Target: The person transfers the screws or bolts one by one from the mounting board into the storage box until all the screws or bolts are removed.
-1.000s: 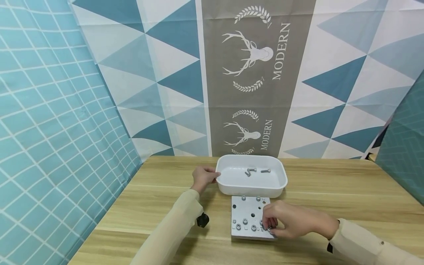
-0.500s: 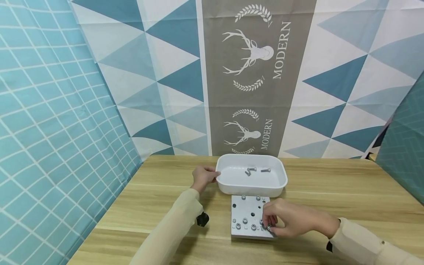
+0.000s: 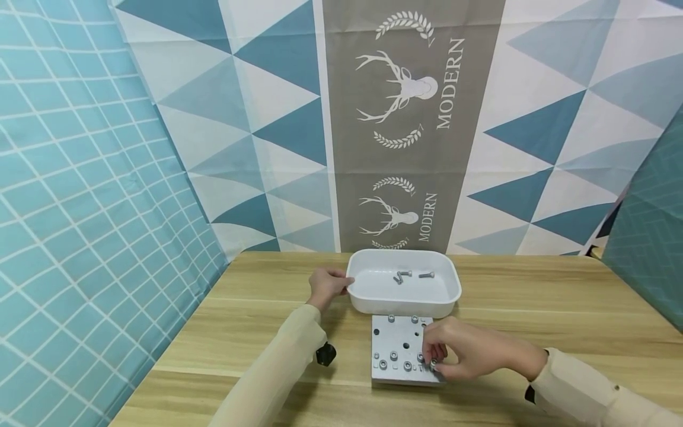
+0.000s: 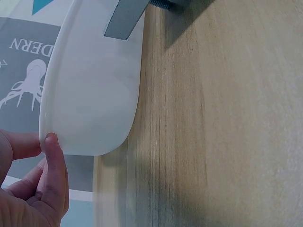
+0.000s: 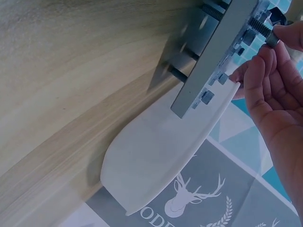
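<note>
My left hand [image 3: 325, 287] pinches the left rim of a white plastic tray [image 3: 402, 308], thumb and finger on either side of its wall in the left wrist view. My right hand [image 3: 469, 351] is at the near right corner of a silver metal plate [image 3: 392, 338]. Between its thumb and fingers is the head of a socket head screw [image 5: 272, 39]. The screw's thread [image 5: 259, 26] shows above the plate's face in the right wrist view, so it stands part way out. Several other socket head screws [image 3: 393, 356] sit in the plate.
Several loose screws [image 3: 427, 275] lie inside the tray, just behind the plate. Threaded ends [image 5: 177, 73] stick out under the plate, which stands raised over the wooden table [image 3: 256, 290]. A patterned cloth [image 3: 283, 136] hangs behind the table.
</note>
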Action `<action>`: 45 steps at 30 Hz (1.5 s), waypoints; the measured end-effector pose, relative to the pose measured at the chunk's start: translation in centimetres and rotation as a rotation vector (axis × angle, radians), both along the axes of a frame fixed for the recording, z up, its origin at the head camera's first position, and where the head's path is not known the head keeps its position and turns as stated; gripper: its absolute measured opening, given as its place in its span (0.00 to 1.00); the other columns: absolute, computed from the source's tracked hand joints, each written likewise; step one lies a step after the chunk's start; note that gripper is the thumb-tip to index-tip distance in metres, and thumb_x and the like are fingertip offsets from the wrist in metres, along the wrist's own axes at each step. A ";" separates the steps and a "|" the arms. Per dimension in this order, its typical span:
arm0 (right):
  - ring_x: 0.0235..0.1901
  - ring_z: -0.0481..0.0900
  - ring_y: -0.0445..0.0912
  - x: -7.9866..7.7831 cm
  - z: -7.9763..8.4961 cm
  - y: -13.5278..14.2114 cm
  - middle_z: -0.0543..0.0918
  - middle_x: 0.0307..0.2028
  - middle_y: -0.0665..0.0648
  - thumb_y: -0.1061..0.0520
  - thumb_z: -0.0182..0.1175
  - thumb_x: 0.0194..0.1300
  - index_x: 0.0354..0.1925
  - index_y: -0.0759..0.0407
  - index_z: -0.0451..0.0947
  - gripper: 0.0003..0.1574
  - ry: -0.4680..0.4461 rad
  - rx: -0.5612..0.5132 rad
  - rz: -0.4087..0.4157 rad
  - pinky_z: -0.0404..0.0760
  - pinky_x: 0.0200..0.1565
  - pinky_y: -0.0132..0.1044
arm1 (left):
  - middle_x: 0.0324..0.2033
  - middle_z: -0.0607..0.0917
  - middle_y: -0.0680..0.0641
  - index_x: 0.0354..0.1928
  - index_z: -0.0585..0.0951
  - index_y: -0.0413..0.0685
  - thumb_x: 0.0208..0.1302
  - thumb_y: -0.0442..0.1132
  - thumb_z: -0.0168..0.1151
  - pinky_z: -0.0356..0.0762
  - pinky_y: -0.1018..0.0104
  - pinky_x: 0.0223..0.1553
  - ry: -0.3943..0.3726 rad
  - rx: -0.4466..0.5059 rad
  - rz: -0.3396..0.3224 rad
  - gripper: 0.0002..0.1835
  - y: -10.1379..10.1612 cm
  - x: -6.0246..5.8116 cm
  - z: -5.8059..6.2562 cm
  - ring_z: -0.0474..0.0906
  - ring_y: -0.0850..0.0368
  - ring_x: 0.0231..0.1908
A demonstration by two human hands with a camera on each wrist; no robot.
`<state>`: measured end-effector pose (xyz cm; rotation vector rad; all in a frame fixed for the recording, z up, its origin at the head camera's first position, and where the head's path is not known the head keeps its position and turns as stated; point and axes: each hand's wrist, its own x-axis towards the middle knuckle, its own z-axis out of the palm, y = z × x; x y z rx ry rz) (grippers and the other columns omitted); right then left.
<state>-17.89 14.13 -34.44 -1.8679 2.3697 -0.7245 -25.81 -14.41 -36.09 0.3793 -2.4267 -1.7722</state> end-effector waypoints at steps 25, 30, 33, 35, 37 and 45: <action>0.28 0.72 0.28 -0.4 0.7 0.1 0.78 0.27 0.44 0.65 0.63 0.54 0.32 0.51 0.77 0.10 0.016 -0.003 0.003 0.77 0.28 0.17 | 0.33 0.85 0.38 0.34 0.84 0.32 0.52 0.31 0.71 0.88 0.69 0.30 -0.017 -0.005 0.008 0.09 0.0 -0.2 -0.2 0.80 0.61 0.21; 0.28 0.72 0.28 -0.6 0.8 0.1 0.78 0.27 0.43 0.65 0.64 0.53 0.32 0.50 0.77 0.11 0.017 -0.013 -0.024 0.78 0.27 0.20 | 0.32 0.85 0.39 0.34 0.84 0.32 0.52 0.31 0.71 0.88 0.68 0.30 -0.013 -0.010 0.007 0.09 0.1 -0.3 -0.3 0.79 0.62 0.20; 0.27 0.72 0.28 -0.8 0.9 0.1 0.78 0.27 0.43 0.65 0.64 0.53 0.31 0.50 0.77 0.11 0.020 -0.018 -0.028 0.78 0.27 0.20 | 0.33 0.86 0.38 0.34 0.84 0.32 0.52 0.32 0.71 0.87 0.69 0.30 -0.011 -0.015 0.007 0.09 0.0 -0.2 -0.4 0.79 0.62 0.20; 0.27 0.72 0.28 -0.9 1.0 0.0 0.78 0.26 0.44 0.66 0.64 0.53 0.31 0.50 0.77 0.11 0.022 -0.022 -0.028 0.77 0.28 0.18 | 0.33 0.86 0.38 0.34 0.84 0.33 0.52 0.32 0.71 0.87 0.70 0.29 -0.010 -0.018 0.008 0.09 0.0 -0.2 -0.4 0.79 0.62 0.20; 0.27 0.72 0.29 -1.0 1.1 0.0 0.78 0.26 0.44 0.66 0.64 0.54 0.31 0.50 0.77 0.11 0.025 -0.026 -0.024 0.77 0.28 0.18 | 0.33 0.86 0.39 0.34 0.85 0.33 0.52 0.32 0.71 0.87 0.70 0.29 -0.008 -0.020 0.009 0.09 0.0 -0.2 -0.4 0.78 0.63 0.20; 0.28 0.72 0.29 -1.3 1.4 0.0 0.78 0.27 0.43 0.66 0.63 0.54 0.31 0.51 0.78 0.10 0.010 -0.012 -0.052 0.79 0.27 0.21 | 0.32 0.86 0.39 0.34 0.85 0.33 0.52 0.32 0.71 0.87 0.69 0.30 -0.013 -0.017 0.009 0.09 0.0 -0.2 -0.3 0.79 0.63 0.20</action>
